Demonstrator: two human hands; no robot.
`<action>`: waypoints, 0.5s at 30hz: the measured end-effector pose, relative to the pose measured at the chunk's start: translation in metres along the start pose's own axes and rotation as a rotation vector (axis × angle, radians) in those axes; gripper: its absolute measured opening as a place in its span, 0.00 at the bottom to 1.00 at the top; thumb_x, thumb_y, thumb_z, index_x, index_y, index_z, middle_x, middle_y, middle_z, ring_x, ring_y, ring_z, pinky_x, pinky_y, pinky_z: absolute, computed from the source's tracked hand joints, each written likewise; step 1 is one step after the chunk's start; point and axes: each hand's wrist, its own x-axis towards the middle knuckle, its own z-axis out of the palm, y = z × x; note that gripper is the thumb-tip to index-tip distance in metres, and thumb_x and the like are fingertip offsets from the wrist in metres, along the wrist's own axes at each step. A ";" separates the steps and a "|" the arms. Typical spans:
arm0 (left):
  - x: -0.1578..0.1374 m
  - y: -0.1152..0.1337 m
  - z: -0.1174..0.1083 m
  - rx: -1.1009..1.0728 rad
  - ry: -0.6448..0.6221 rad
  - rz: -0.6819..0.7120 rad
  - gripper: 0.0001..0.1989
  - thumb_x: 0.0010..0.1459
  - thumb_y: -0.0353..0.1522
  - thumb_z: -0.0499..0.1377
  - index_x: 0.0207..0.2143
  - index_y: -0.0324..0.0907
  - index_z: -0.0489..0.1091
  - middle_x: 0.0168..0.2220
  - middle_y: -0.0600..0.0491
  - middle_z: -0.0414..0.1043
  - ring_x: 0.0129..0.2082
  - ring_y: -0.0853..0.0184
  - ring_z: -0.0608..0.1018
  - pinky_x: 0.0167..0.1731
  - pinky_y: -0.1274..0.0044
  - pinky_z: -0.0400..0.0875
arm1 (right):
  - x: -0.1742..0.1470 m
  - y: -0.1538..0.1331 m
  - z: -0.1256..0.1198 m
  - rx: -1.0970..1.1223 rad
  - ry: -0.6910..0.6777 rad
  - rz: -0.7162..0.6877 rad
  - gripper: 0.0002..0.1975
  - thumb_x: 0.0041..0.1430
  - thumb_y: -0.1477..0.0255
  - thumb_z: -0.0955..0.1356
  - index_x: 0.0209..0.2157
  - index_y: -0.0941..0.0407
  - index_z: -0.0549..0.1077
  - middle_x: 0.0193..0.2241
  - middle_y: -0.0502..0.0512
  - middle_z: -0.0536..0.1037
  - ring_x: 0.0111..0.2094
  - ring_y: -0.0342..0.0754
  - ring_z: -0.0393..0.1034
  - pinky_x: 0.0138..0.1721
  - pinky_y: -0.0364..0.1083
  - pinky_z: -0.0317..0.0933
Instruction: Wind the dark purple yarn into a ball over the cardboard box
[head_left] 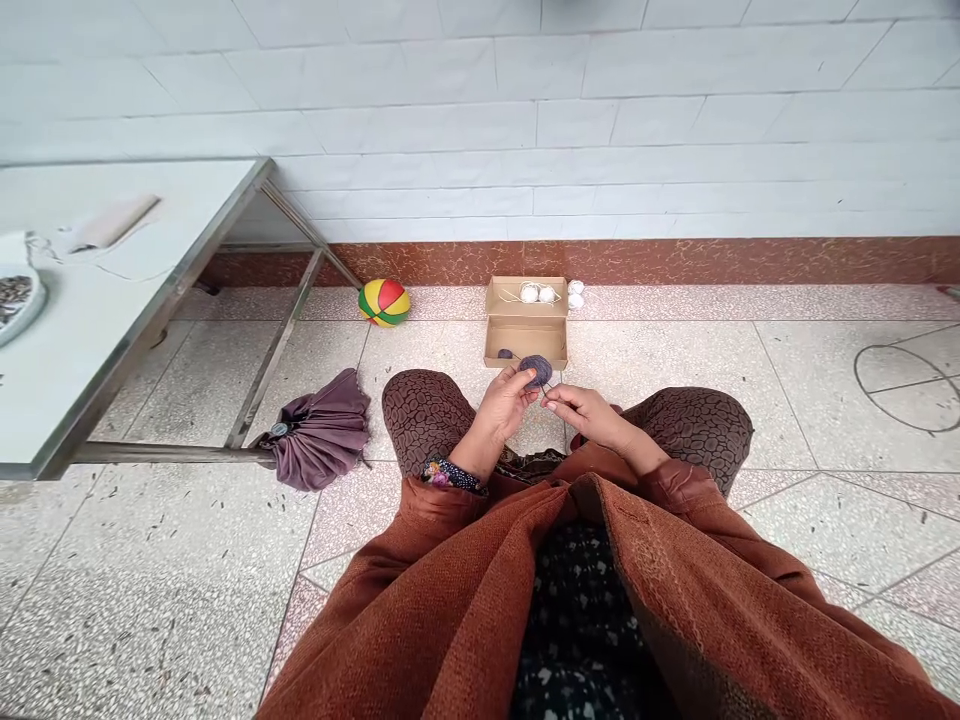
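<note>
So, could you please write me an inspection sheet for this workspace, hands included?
Surface: tile floor, speckled and dark-flecked.
Work items: dark yarn ball, held; open cardboard box with a small dark ball inside; two white balls in its raised lid, more white yarn just right of it.
Clutter: purple umbrella, coloured ball, wire ring, all on the floor.
Left hand: holding the dark yarn ball.
Right hand: pinching a dark strand near that ball.
Cables: nothing seen.
Surroundings: pale tiled wall ahead, white-topped table at left.

Bright, even light — soft shadows, edges stretched.
</note>
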 end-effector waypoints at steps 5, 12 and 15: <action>-0.006 -0.006 0.001 0.212 -0.087 0.007 0.19 0.46 0.33 0.76 0.40 0.40 0.75 0.38 0.54 0.77 0.35 0.71 0.74 0.37 0.78 0.65 | 0.007 -0.017 -0.022 -0.037 0.142 -0.072 0.16 0.76 0.56 0.68 0.41 0.51 0.82 0.35 0.55 0.82 0.38 0.51 0.75 0.44 0.50 0.70; -0.018 -0.006 0.008 0.227 -0.343 -0.082 0.27 0.44 0.34 0.76 0.47 0.43 0.75 0.43 0.53 0.77 0.39 0.68 0.76 0.36 0.77 0.65 | 0.014 0.007 -0.027 -0.021 0.341 0.067 0.17 0.72 0.54 0.70 0.35 0.51 0.80 0.33 0.54 0.79 0.37 0.52 0.74 0.44 0.51 0.68; -0.018 -0.004 0.008 0.088 -0.333 -0.112 0.31 0.45 0.34 0.77 0.52 0.44 0.75 0.44 0.52 0.78 0.38 0.68 0.77 0.36 0.76 0.68 | 0.011 0.020 -0.016 0.007 0.350 0.176 0.19 0.71 0.52 0.69 0.34 0.52 0.78 0.31 0.53 0.79 0.35 0.51 0.72 0.41 0.50 0.67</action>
